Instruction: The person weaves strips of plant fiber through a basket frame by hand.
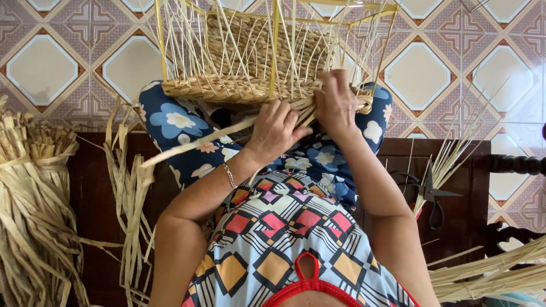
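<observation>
Both hands, left hand (276, 129) and right hand (336, 102), grip flat dry weaving strands (296, 111) at the half-woven basket (250, 62) rim; strands seem light, bendable, brittle if creased.

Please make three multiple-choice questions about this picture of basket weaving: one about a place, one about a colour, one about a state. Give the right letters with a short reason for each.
1. Where do the scissors lie?
A. on the dark wooden bench, at the person's right
B. inside the basket
C. on the tiled floor

2. What colour is the ground of the flowered cloth over the knees?
A. red
B. dark blue
C. green

3. In what state is the basket?
A. finished, with a lid
B. half woven, bare stakes standing up
C. crushed flat

Answers: 1 A, they rest on the wood beside the right arm. 2 B, white flowers on dark blue. 3 B, only the lower wall is woven, and the left hand and right hand grip strands there.
</observation>
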